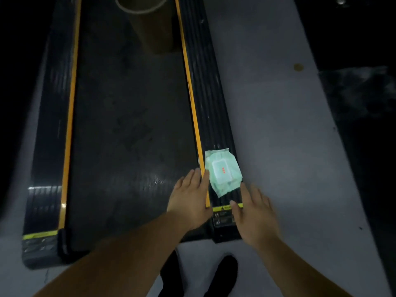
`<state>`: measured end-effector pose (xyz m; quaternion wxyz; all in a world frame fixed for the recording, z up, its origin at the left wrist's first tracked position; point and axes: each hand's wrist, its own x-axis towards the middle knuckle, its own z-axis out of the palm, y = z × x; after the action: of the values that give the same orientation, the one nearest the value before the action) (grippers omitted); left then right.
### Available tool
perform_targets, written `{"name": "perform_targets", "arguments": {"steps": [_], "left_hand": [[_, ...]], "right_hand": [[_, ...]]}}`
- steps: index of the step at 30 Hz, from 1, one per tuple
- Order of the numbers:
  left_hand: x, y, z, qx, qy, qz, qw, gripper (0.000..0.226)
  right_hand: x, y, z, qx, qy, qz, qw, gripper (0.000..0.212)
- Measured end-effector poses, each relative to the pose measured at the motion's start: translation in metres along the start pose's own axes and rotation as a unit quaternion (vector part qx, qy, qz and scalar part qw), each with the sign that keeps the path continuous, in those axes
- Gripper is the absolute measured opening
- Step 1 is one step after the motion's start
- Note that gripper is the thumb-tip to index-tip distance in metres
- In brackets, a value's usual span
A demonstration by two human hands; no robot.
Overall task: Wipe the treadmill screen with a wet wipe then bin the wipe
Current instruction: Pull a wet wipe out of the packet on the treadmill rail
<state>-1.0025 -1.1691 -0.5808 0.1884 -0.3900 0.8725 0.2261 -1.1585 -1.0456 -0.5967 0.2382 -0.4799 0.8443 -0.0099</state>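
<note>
Green wipes pack between open hands, on treadmill rail

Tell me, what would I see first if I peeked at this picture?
The pale green wet wipe pack glows brightest, lying on the treadmill's right side rail near its end. Two bare hands reach toward it, the left hand and the right hand on either side. Orange stripes edge the dark belt.

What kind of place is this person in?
Probably a gym or home exercise room, dimly lit: a black treadmill belt with yellow-edged side rails on a grey floor. A pale green wet-wipe pack lies on the right rail.
</note>
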Motion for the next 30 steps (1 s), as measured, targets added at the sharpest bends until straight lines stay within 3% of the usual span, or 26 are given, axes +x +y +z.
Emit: {"name": "perform_targets", "arguments": {"steps": [4,9,13,19,26,28,30], "left_hand": [[0.050,-0.014,0.047,-0.019,0.007,0.020,1.000,0.110],[0.116,-0.029,0.082,-0.022,0.045,0.033,0.998,0.112],[0.157,-0.038,0.100,-0.027,0.048,0.035,0.998,0.115],[0.181,-0.045,0.126,-0.053,0.046,0.038,0.997,0.110],[0.184,-0.052,0.133,-0.103,0.062,0.048,0.992,0.118],[0.184,-0.053,0.132,-0.105,0.058,0.051,0.991,0.122],[0.185,-0.053,0.133,-0.098,0.057,0.048,0.992,0.127]], "right_hand": [[0.043,0.015,0.049,0.042,-0.010,0.041,0.998,0.075],[0.089,0.022,0.093,0.075,0.082,0.051,0.993,0.049],[0.130,0.011,0.111,0.076,0.096,0.032,0.992,0.049],[0.168,-0.010,0.132,0.029,0.081,0.061,0.994,0.067],[0.177,-0.013,0.138,0.024,0.111,0.070,0.991,0.066],[0.175,-0.010,0.133,0.053,0.101,0.070,0.991,0.061],[0.174,-0.004,0.122,0.128,0.102,0.071,0.984,0.043]]}}
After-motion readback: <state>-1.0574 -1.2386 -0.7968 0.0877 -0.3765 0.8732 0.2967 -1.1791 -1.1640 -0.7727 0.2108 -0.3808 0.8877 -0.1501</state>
